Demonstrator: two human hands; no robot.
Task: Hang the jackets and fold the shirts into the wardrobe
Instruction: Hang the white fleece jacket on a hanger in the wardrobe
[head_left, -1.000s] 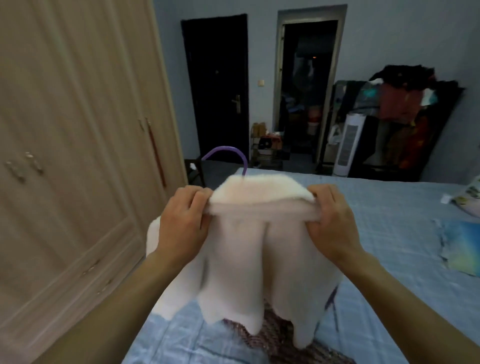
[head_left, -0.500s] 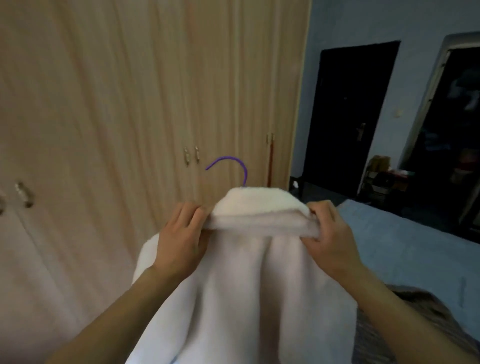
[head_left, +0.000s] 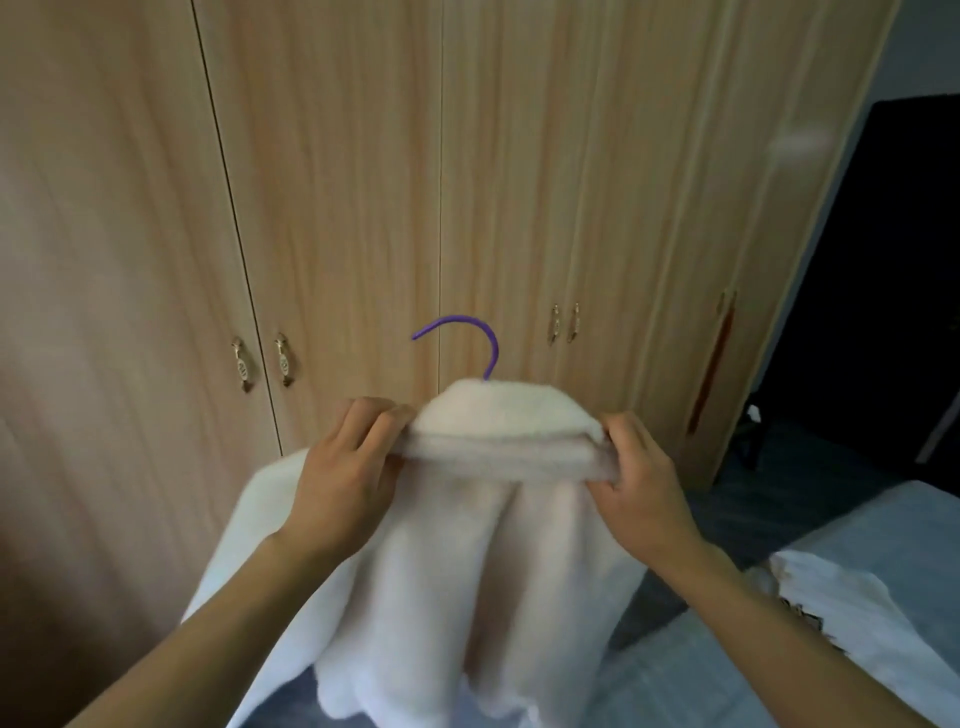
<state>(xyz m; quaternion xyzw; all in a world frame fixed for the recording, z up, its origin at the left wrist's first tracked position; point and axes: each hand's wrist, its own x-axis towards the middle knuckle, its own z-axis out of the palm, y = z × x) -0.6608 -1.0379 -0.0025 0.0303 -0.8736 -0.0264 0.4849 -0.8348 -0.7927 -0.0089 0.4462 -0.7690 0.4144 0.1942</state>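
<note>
Between left hand (head_left: 343, 473) and right hand (head_left: 641, 480), both pinching, hangs the jacket (head_left: 467, 545)

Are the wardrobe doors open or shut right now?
Shut: the wardrobe doors sit flush, seams closed, handles untouched.

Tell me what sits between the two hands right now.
In the head view, the fluffy white jacket's folded collar spans between the left hand and right hand; the purple hanger hook rises above it.
</note>
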